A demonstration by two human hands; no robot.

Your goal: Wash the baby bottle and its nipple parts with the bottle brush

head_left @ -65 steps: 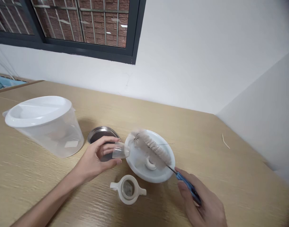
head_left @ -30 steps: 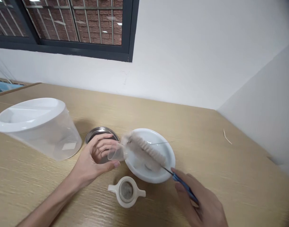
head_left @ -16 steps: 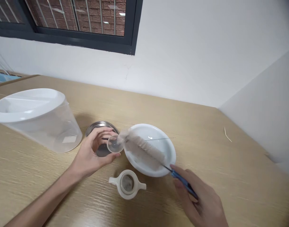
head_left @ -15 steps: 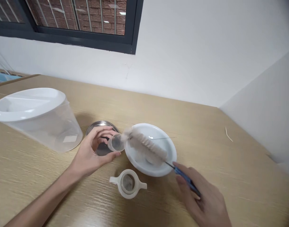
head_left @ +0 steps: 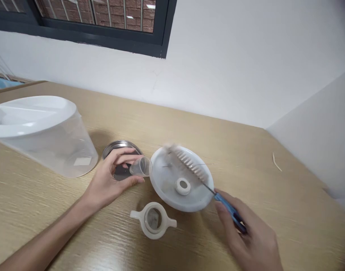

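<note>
My left hand [head_left: 113,178] holds a small clear plastic cup [head_left: 141,166] on its side, its mouth turned toward the bowl. In my right hand [head_left: 250,229] is a bottle brush [head_left: 189,165], gripped by its blue handle, its pale bristles blurred over the bowl. The white bowl [head_left: 164,190] holds a small white ring-shaped piece [head_left: 183,186] and what looks like cloudy liquid. Between the hands, nearer to me, stands a white ring-like part with two side handles [head_left: 144,226]. Behind my left hand lies a round metal dish [head_left: 121,144], partly covered by the fingers.
A large translucent container with a white rim [head_left: 59,146] stands at the left on the wooden table [head_left: 231,143]. A thin pale strip [head_left: 276,162] lies at the right. The wall [head_left: 217,67] and a barred window [head_left: 104,19] are behind.
The brush has moved right, away from the cup's mouth, and its tip is now over the bowl's far side. The ring-shaped piece in the bowl has come into sight.
</note>
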